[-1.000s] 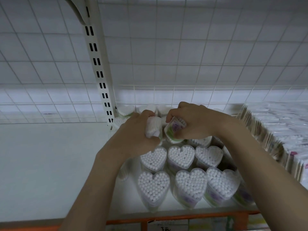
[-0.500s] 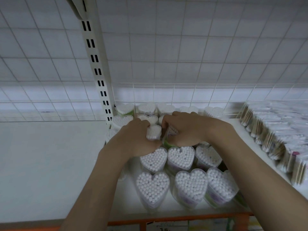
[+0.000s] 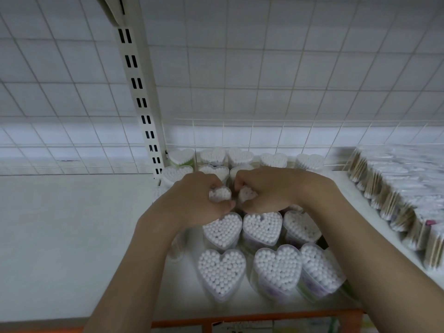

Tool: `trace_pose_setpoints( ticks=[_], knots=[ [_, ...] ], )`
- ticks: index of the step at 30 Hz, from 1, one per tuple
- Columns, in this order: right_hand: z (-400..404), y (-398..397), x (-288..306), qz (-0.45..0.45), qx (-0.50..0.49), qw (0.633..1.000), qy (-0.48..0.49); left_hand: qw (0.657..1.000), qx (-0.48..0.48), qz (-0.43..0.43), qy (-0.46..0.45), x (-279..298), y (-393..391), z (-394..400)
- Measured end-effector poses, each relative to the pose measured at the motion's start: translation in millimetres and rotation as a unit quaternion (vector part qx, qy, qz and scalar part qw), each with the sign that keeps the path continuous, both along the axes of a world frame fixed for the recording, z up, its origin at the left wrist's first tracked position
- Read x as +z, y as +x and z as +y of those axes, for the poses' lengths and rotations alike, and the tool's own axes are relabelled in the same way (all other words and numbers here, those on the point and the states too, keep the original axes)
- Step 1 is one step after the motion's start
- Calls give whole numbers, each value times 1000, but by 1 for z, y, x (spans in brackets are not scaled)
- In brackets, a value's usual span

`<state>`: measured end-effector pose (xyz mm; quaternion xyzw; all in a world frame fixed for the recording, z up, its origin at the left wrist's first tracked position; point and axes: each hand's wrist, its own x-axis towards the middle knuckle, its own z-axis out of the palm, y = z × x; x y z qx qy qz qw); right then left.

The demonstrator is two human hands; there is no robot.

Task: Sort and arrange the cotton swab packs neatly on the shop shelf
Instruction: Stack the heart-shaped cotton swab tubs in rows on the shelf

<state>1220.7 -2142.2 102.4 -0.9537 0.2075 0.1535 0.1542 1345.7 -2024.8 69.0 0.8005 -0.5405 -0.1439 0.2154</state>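
Two packs gripped mid-shelf: left hand (image 3: 192, 200) clutching swab pack (image 3: 219, 193), right hand (image 3: 269, 191) clutching second pack (image 3: 247, 194) at 3 o'clock.

Shop: stocked shelf (image 3: 60, 236), slotted upright (image 3: 141, 102)

single head view, forward and down, close over the shelf (image 3: 72, 236)

Heart-shaped clear cotton swab packs (image 3: 221, 272) stand upright in rows on white shelf (image 3: 72, 236), swab tips up; two mid-row packs gripped.
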Motion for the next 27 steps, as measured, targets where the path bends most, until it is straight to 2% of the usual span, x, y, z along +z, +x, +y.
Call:
trace_pose_setpoints(
  ticks=[9, 20, 27],
  knots=[
    [-1, -7, 5, -49, -10, 999, 11, 999, 23, 18, -25, -2, 0, 0],
    [0, -8, 7, -41, -19, 999, 2, 1000, 22, 14, -9, 0, -3, 2],
    [-2, -9, 11, -53, -10, 998, -15, 1000, 16, -21, -2, 5, -3, 5]
  ],
)
